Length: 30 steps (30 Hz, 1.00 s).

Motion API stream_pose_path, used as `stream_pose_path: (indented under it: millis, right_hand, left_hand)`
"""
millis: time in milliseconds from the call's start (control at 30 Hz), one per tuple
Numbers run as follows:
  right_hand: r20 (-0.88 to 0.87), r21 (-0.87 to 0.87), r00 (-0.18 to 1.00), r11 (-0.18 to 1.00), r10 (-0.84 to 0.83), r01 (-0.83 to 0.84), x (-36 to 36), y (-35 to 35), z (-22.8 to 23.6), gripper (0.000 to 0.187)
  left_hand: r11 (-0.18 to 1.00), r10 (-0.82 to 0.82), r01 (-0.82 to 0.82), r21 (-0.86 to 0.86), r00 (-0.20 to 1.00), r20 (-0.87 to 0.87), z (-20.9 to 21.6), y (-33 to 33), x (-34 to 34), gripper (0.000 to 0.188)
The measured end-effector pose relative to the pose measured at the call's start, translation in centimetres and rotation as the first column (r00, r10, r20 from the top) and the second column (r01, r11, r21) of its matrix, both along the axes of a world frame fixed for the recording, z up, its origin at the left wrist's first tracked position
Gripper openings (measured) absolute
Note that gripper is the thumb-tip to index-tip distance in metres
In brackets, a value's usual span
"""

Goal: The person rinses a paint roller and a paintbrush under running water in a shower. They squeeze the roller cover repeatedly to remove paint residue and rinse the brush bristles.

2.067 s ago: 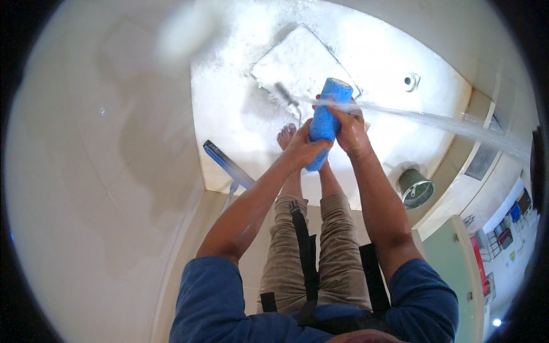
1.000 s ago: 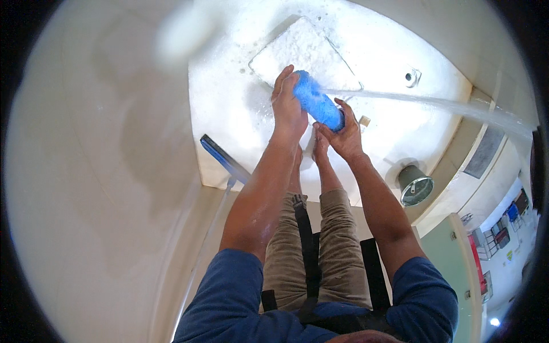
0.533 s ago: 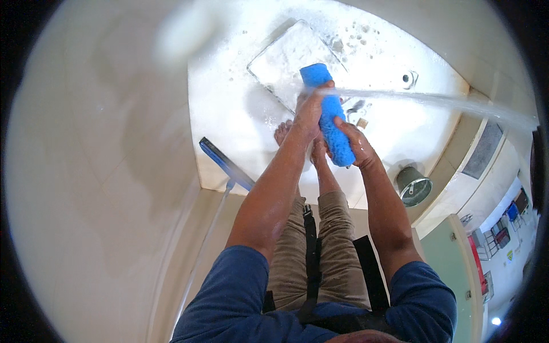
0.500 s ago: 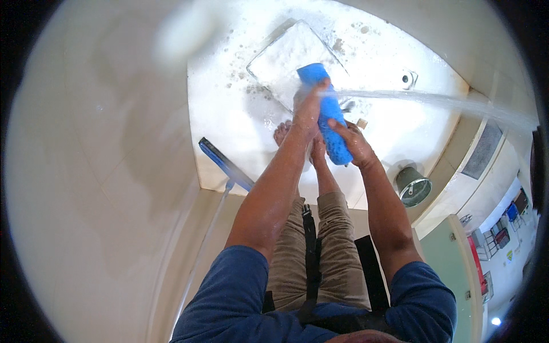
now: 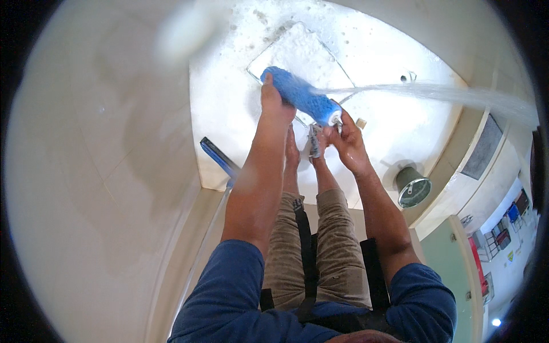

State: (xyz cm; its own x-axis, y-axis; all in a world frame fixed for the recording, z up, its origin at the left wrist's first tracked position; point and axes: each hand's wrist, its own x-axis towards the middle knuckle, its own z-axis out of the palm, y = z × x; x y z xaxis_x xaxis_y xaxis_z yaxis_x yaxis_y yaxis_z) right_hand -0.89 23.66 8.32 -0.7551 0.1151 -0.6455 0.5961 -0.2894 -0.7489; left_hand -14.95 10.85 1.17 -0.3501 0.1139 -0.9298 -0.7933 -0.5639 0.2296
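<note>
A wet blue paint roller sleeve (image 5: 303,94), textured and cylindrical, lies slantwise between my two hands above the floor. My left hand (image 5: 276,104) is closed around its upper left end, thumb on top. My right hand (image 5: 349,142) grips the lower right end, where a white core and a bit of metal show. From the right, a jet of water (image 5: 412,90) strikes the sleeve near its middle. A greyish, speckled object (image 5: 314,140) shows just below my right fingers; I cannot make out what it is.
A framed square panel (image 5: 303,51) lies in the wet, soapy white floor. Beside it are a drain hole (image 5: 404,78) and a small tan block (image 5: 361,123). A bucket (image 5: 413,191) stands at right, a long-handled blue squeegee (image 5: 218,155) at left.
The sleeve has turned from nearly upright to slanting, its upper end swinging left. My left hand moved left with it, and my right hand shifted to the white-cored end.
</note>
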Motion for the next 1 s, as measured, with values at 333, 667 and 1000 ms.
stream_pose_path:
  millis: [333, 667, 1000]
  right_hand:
    - [0.037, 0.194, 0.957, 0.942, -0.286, 0.274, -3.0, -2.2, 1.2, 0.054]
    - [0.241, 0.314, 0.962, 0.948, -0.130, 0.049, -4.2, -1.9, 2.7, 0.074]
    - [0.230, 0.279, 0.949, 0.949, -0.216, 0.149, -2.8, -3.1, 2.8, 0.058]
  left_hand:
    - [0.963, 0.010, -0.025, 0.268, 0.998, 0.059, 2.8, 2.6, 3.8, 0.045]
    - [0.976, -0.217, 0.214, 0.048, 0.975, 0.057, 4.0, 2.5, 4.1, 0.051]
    - [0.959, -0.122, 0.118, 0.256, 0.993, -0.001, 2.6, 0.5, 5.8, 0.051]
